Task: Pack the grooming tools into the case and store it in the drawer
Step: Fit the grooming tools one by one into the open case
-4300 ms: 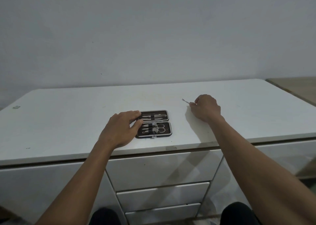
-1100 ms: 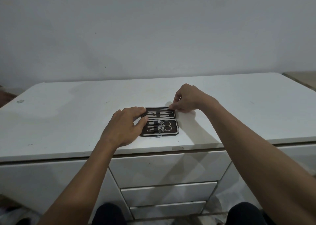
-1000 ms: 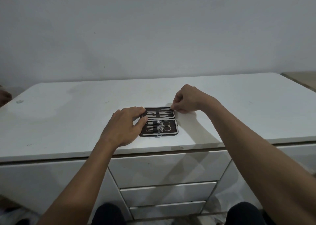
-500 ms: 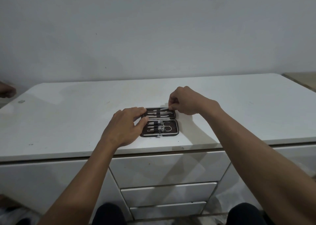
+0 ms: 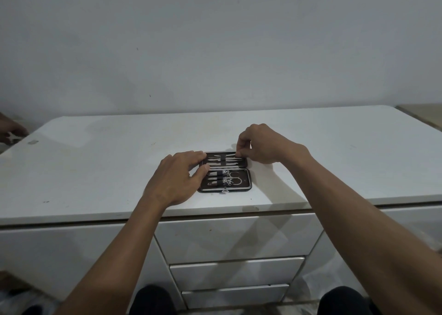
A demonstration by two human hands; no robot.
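A dark brown grooming case (image 5: 242, 186) lies open flat on the white cabinet top (image 5: 95, 161), near the front edge. Several metal tools sit under its straps; small scissors (image 5: 235, 178) and clippers are in the near half. My left hand (image 5: 178, 178) rests flat on the case's left edge, fingers spread. My right hand (image 5: 262, 144) pinches the end of a thin metal tool (image 5: 233, 157) lying in the far half of the case.
Three white drawers (image 5: 236, 238) are stacked below the cabinet top, all closed. Another person's hand (image 5: 10, 129) shows at the far left edge. A wooden surface (image 5: 425, 113) adjoins the cabinet on the right. My knees are at the bottom.
My right hand carried the thin tool from the cabinet top to the case's far half and has shifted slightly left over it. My left hand has stayed on the case.
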